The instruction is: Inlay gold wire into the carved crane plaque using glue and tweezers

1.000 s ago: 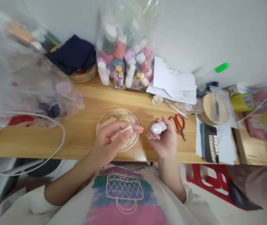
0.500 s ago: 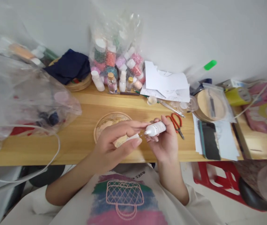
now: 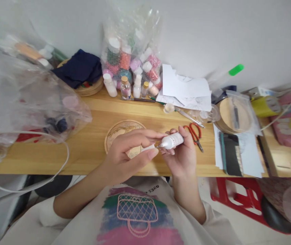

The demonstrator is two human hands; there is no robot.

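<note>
My right hand (image 3: pixel 182 153) is closed round a small white squeeze bottle (image 3: pixel 173 140), tilted with its narrow tip toward the left. Between the thumb and fingers of my left hand (image 3: pixel 128 153) is a small white piece (image 3: pixel 148 148), its end close to the bottle's tip; whether they touch I cannot tell. My left fingertips reach the bottle's near end. Below and behind my left hand, a round wooden disc (image 3: pixel 114 131) with a carved pattern lies on the table, partly covered by the hand.
Orange-handled pliers (image 3: pixel 195 134) lie right of my hands. Behind stand small bottles (image 3: pixel 125 88) and a bag of coloured jars (image 3: pixel 125 59). White papers (image 3: pixel 186 88), a phone (image 3: pixel 232 154) and a round box (image 3: pixel 233 114) are right; a large plastic bag (image 3: pixel 40 98) and white cable (image 3: pixel 67 153) are left.
My left thumb and the white piece have come closer to the bottle's tip. The whole view has shifted slightly, with the table's things appearing a little further right.
</note>
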